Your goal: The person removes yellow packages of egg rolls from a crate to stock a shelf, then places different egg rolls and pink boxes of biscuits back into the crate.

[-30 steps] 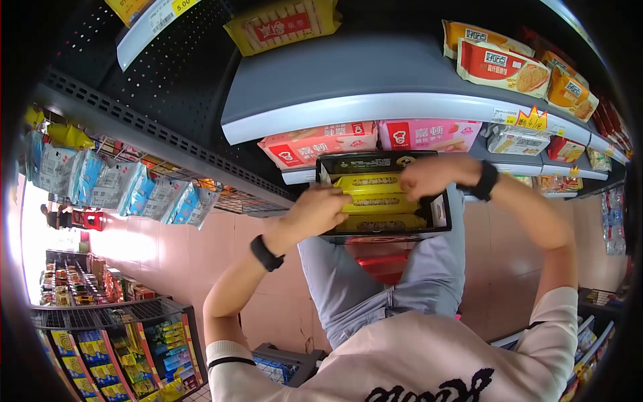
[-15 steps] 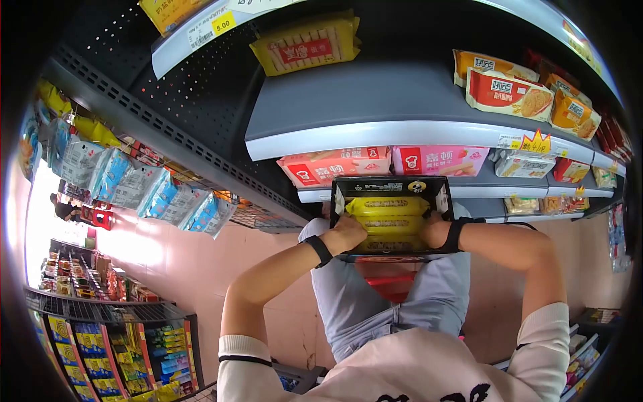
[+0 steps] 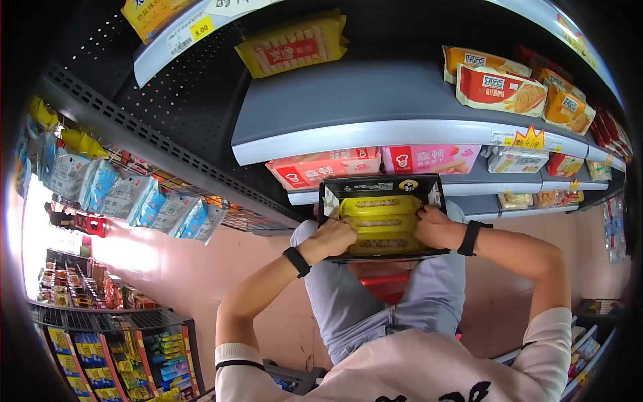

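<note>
An open black cardboard box sits over my knees, in front of the lower shelves. Inside it lie yellow snack packs in a stack of rows, with clear windows showing brown contents. My left hand reaches in over the box's left side, fingers curled at the left ends of the packs. From the opposite side my right hand has its fingers pinched on the right ends. The fingertips are partly hidden among the packs. Both wrists wear black bands.
A grey shelf above the box holds a yellow pack of rolls and biscuit packs. Pink biscuit boxes stand below it. Hanging bags are on the left. A red stool shows between my legs.
Both hands have moved slightly up along the ends of the packs. The yellow packs look raised and tipped a little in the box. The whole view has shifted slightly.
</note>
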The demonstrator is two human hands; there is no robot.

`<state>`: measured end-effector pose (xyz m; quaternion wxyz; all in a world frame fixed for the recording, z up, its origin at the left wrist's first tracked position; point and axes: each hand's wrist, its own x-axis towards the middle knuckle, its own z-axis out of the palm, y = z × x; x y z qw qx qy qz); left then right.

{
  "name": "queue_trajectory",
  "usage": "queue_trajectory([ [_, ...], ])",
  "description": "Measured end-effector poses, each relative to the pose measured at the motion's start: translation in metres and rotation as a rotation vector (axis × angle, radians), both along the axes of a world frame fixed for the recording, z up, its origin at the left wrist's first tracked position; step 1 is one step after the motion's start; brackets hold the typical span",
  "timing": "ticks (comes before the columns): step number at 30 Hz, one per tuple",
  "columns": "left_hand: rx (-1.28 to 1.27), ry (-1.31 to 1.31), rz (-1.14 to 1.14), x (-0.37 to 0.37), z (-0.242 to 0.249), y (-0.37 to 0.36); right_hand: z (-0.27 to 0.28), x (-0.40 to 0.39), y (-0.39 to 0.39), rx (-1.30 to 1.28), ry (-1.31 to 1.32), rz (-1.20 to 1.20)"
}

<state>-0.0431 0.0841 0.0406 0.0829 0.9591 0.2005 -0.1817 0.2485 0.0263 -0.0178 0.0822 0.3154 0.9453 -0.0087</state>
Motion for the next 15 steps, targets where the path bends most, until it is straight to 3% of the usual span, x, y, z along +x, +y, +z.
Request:
queue_trajectory([
  [2,-0.057,0.007,0.044,-0.001,0.002,0.000,0.057,-0.013,-0.010,0.052,-0.170,-0.086],
  [6,0.028,-0.053,-0.013,-0.004,0.004,-0.002,0.047,-0.009,-0.009,0.148,-0.083,-0.048],
  [12,0.015,-0.130,0.037,-0.007,0.004,-0.006,0.060,-0.008,-0.012,-0.075,0.032,-0.173],
  [15,0.127,-0.110,0.066,-0.004,0.019,-0.008,0.070,-0.007,-0.008,-0.153,0.058,-0.217],
])
